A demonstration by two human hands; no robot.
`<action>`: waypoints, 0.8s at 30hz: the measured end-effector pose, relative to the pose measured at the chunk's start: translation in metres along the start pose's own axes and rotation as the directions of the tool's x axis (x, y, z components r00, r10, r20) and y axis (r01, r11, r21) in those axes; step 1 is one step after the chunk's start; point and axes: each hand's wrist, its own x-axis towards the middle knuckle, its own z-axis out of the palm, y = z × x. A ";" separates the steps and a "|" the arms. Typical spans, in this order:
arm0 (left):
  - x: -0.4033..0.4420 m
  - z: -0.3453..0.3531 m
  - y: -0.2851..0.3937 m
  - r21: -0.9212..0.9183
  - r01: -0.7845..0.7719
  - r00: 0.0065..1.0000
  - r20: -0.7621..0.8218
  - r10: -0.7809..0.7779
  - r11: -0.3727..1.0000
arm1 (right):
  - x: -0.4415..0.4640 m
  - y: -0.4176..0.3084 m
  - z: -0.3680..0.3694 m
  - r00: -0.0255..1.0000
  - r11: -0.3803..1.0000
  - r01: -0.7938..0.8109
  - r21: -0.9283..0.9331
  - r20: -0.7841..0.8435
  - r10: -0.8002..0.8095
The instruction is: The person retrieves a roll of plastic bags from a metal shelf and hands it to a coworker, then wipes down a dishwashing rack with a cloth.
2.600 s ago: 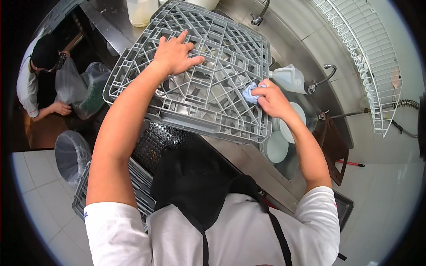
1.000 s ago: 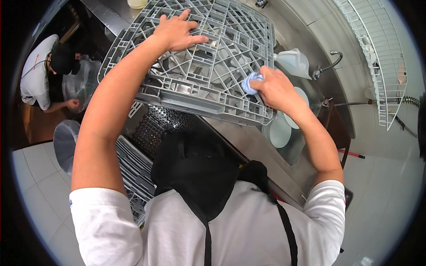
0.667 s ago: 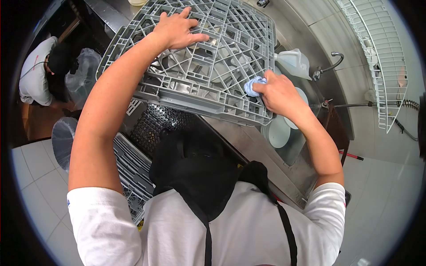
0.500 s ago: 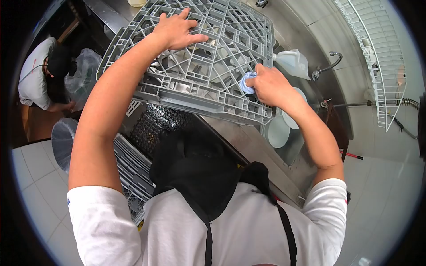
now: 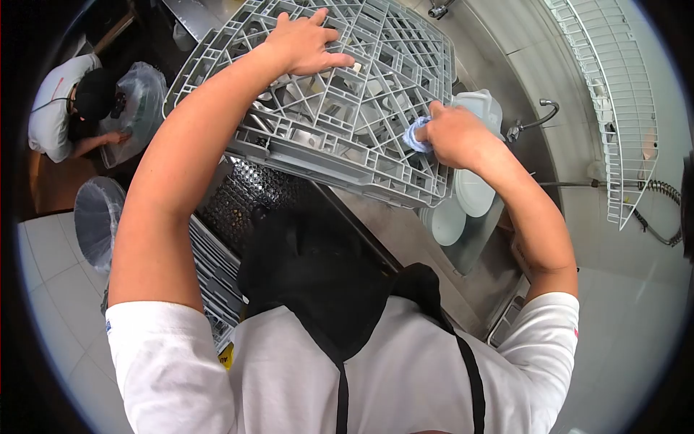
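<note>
A grey plastic dish rack with a lattice face fills the upper middle of the head view, and dishes show dimly through its grid. Spread flat on the lattice, my left hand has its fingers apart and holds nothing. My right hand is closed around a crumpled blue and white cloth, which presses against the rack near its right edge. Just below my right hand, white plates stand in the metal sink area. A translucent plastic jug is partly hidden behind that hand.
A curved tap and a white wire shelf are on the right wall. Stacked grey racks stand at lower left, by a bin with a clear liner. Another person bends over a clear plastic bag at far left.
My right hand and the cloth have shifted slightly right and down in view. The left hand stays spread on the rack. The other person's arm now reaches onto the plastic bag.
</note>
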 end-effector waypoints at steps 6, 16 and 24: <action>0.003 -0.001 -0.001 0.019 -0.013 1.000 0.007 0.013 1.000 | 0.006 -0.001 0.015 0.999 0.999 0.027 0.024 -0.027 -0.026; 0.001 -0.003 -0.001 -0.010 0.006 1.000 0.001 -0.006 1.000 | -0.002 0.001 0.012 0.996 0.998 -0.012 0.060 -0.084 0.017; -0.001 -0.006 0.000 0.002 0.006 1.000 0.030 -0.006 1.000 | -0.001 0.000 0.030 0.993 0.993 -0.006 0.117 -0.115 0.020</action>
